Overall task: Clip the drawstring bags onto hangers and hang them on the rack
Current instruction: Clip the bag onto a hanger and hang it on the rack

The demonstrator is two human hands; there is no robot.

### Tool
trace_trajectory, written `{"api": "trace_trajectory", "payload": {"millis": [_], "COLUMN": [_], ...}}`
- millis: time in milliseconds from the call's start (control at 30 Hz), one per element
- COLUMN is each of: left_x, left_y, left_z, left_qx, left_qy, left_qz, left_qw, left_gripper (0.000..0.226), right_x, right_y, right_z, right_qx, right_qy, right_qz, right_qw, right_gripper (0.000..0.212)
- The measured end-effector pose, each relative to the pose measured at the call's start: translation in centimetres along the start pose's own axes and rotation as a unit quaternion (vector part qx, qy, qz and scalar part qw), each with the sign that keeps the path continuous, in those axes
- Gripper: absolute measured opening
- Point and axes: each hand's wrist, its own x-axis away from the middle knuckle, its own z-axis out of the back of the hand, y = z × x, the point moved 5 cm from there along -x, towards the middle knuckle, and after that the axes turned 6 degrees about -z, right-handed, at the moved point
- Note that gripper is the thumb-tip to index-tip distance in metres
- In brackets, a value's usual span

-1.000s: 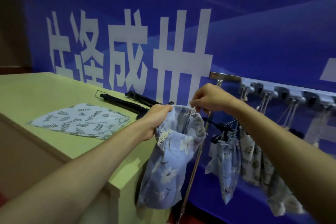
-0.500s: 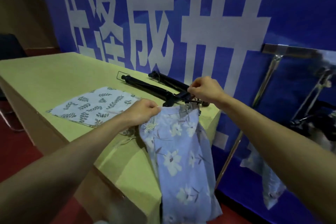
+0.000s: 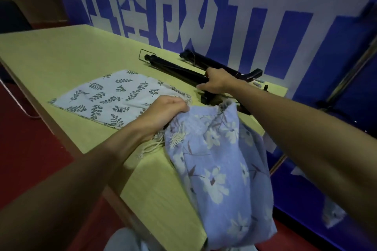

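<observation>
A blue floral drawstring bag (image 3: 220, 161) droops over the table's right corner, its top edge bunched in my left hand (image 3: 165, 111). My right hand (image 3: 216, 82) rests on a black clip hanger (image 3: 179, 71) lying on the table, fingers curled over its bar. A second black hanger (image 3: 222, 65) lies just behind it near the wall. A white bag with a leaf print (image 3: 114, 96) lies flat on the table to the left of my left hand. Cream drawstring tassels hang below my left wrist.
The yellow-green table (image 3: 51, 53) stands against a blue banner wall (image 3: 285, 26) with large white characters. A metal rack pole (image 3: 350, 73) slants at the far right, with a hung bag's bottom (image 3: 333, 216) low beside it. The floor is red.
My right hand let go of the floral bag's top and moved back onto the black hanger. The view swung left and down, away from the rack.
</observation>
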Motion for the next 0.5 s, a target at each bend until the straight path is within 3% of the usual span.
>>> {"api": "trace_trajectory", "payload": {"millis": [233, 500], "left_x": [0.1, 0.4], "left_y": [0.1, 1.0], "left_z": [-0.2, -0.5], "left_qx": [0.003, 0.003], "left_qy": [-0.021, -0.016], "left_qz": [-0.006, -0.009], "left_qw": [1.000, 1.000], "left_gripper": [0.015, 0.035], "right_x": [-0.8, 2.5], "right_y": [-1.1, -3.5], "right_z": [-0.1, 5.3], "right_qx": [0.073, 0.222], "right_qy": [0.065, 0.250], "right_qz": [0.023, 0.111], "right_qw": [0.995, 0.936], "right_gripper": [0.039, 0.037]}}
